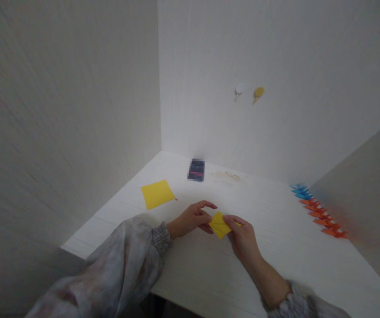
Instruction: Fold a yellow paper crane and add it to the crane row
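Observation:
A small folded piece of yellow paper point(219, 224) is held just above the white table, with crease lines across its face. My right hand point(243, 235) pinches its right side between thumb and fingers. My left hand point(194, 217) grips the paper's left corner with the thumb and a lower finger, while the index finger stretches out above it. A ring shows on one left finger. Farther left on the table lies a flat yellow sheet point(158, 194), away from both hands.
Blue folded paper figures point(301, 191) and orange ones point(322, 217) line the table's right edge. A blurred dark object point(196, 170) sits near the back wall. White point(239, 89) and yellow point(259, 92) hooks are on that wall. A tiny red scrap point(176, 199) lies by the sheet.

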### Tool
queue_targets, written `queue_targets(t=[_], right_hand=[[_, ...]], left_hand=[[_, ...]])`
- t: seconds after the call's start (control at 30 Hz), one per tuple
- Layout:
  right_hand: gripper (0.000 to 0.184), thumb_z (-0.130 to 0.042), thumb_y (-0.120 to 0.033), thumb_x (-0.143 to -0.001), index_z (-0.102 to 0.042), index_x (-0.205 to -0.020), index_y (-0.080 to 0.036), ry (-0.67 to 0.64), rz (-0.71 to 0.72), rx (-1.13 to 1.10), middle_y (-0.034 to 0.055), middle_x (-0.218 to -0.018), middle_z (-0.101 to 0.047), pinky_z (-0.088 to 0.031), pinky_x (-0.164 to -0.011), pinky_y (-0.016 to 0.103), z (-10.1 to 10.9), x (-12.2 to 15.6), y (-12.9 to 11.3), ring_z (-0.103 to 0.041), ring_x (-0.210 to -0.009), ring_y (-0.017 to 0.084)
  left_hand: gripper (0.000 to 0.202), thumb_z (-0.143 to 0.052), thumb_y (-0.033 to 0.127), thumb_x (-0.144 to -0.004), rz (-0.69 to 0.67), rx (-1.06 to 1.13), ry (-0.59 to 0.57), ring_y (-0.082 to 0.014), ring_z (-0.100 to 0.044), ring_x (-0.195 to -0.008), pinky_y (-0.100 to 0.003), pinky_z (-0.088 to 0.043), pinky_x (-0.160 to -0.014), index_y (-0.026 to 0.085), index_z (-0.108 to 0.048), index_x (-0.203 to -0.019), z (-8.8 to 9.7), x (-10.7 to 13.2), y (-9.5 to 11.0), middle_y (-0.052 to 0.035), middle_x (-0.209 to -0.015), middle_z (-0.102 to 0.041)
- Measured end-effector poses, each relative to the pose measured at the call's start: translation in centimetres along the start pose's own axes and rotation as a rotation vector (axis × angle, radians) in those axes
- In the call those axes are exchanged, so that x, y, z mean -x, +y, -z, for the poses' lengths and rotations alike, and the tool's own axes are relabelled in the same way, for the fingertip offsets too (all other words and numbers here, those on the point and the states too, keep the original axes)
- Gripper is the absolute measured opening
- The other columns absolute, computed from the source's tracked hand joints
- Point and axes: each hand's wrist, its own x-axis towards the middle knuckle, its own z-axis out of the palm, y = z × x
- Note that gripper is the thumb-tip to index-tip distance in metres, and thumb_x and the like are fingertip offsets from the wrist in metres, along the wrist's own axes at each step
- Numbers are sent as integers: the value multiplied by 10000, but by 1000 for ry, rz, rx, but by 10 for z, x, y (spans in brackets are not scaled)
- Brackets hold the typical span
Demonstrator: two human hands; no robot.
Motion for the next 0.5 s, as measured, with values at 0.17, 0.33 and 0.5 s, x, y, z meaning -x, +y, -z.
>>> queue_targets(t=[0.17,0.33,0.5], right_hand=[[140,-636,-308,-637,-643,-658,-170,5,20,53,43,-642,-631,-428,-566,277,1,-1,2,-553,-570,158],[243,-646,-313,-627,-639,-831,-182,-18,129,121,37,-711,-629,-433,-586,270,3,-4,2,-555,-631,161],[237,-681,-321,-580,-655,-769,-181,-49,155,241,53,-791,-646,-440,-644,293,6,-7,3,-567,-703,183]], left_hand=[[331,-602,220,-662,0,-7,15,-129,-604,-579,-306,-510,-599,145,-460,-952,0,0,0,-7,-642,-600],[265,-608,250,-659,-2,-28,53,-131,-603,-570,-297,-506,-578,142,-441,-835,-1,-2,-2,-2,-618,-593],[286,-620,299,-649,-23,-22,94,-139,-607,-599,-287,-492,-586,143,-434,-800,-1,-3,-3,-4,-628,-596]])
